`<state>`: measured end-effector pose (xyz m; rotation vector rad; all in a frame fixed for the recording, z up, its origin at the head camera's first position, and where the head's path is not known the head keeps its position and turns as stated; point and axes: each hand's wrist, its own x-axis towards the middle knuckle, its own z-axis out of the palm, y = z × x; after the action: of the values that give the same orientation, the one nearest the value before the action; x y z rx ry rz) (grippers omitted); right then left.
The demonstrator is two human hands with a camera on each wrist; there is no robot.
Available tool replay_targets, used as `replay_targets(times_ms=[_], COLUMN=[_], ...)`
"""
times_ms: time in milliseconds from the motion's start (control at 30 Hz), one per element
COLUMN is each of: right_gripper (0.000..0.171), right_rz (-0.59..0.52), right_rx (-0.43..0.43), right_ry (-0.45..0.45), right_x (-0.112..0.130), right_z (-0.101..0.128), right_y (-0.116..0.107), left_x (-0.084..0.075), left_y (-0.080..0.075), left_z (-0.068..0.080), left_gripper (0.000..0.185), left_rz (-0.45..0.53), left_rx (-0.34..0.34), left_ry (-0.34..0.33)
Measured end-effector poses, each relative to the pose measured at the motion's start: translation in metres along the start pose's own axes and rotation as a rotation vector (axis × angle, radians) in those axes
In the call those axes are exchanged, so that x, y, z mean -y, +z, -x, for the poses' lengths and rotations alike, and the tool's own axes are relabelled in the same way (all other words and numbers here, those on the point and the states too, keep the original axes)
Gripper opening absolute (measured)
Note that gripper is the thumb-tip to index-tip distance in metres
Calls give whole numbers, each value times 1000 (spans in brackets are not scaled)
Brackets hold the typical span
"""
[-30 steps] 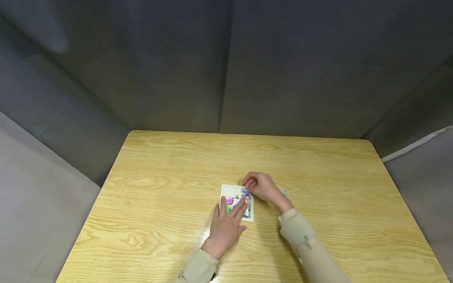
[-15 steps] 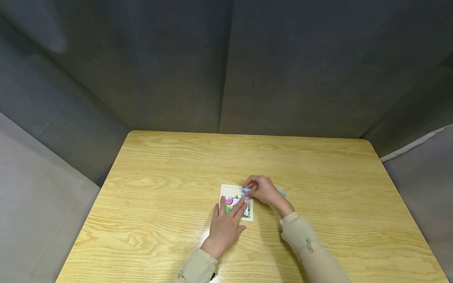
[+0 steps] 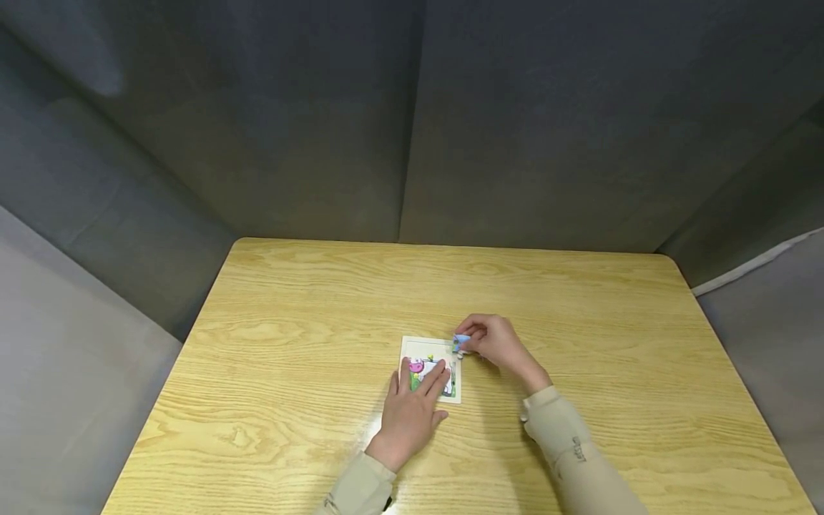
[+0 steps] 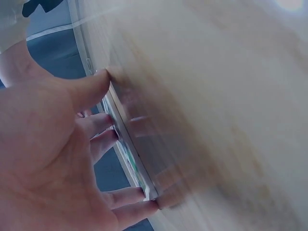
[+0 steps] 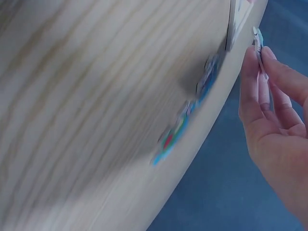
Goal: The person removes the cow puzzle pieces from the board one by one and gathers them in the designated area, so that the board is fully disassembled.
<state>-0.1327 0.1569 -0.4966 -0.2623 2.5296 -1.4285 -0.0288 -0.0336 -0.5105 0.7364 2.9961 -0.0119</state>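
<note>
I see a small blue puzzle piece (image 3: 460, 342) pinched in the fingers (image 5: 253, 72) of the right hand (image 3: 498, 345), held just above the far right corner of the puzzle board (image 3: 430, 370). The board lies flat on the wooden bench (image 3: 290, 336), near its middle. My left hand (image 3: 412, 411) rests on the board's near part, fingers (image 3: 439, 379) straight and spread over the colourful picture. In the right wrist view, a few loose pieces (image 5: 185, 122) lie blurred on the bench beside the board.
</note>
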Motion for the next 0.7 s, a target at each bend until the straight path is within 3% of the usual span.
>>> replay_targets(times_ms=[267, 700], right_gripper=[16, 16], right_rz=[64, 87], right_rx=[-51, -92], right_ry=[-62, -2], right_x=[-10, -37], right_z=[8, 26], right_y=[-28, -71], left_x=[1, 0], left_y=[2, 2], left_z=[0, 1], left_gripper=[66, 65], left_rz=[-20, -25], left_rx=[-2, -11], left_ry=[1, 6])
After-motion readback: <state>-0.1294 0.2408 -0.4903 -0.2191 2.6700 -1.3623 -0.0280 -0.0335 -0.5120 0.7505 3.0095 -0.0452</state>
